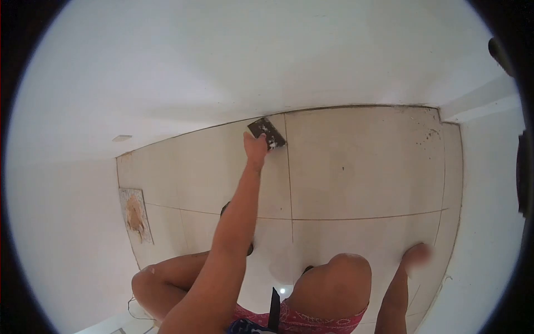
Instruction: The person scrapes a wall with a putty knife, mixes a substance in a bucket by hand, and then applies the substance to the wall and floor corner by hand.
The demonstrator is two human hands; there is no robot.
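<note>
1. The dark float (267,133) lay flat on the tiled floor (361,161), just past your left fingers, its edge on the grout line (289,172) near the far wall (222,61).
2. Your left hand (256,150) was closed on the float, arm stretched well forward.
3. Your right hand (417,257) pressed on a tile near the right wall; it was blurred, so you could not tell how its fingers sat.
4. Well to the left of your left fingers, a stained board (135,215) lay beside the wall.
</note>
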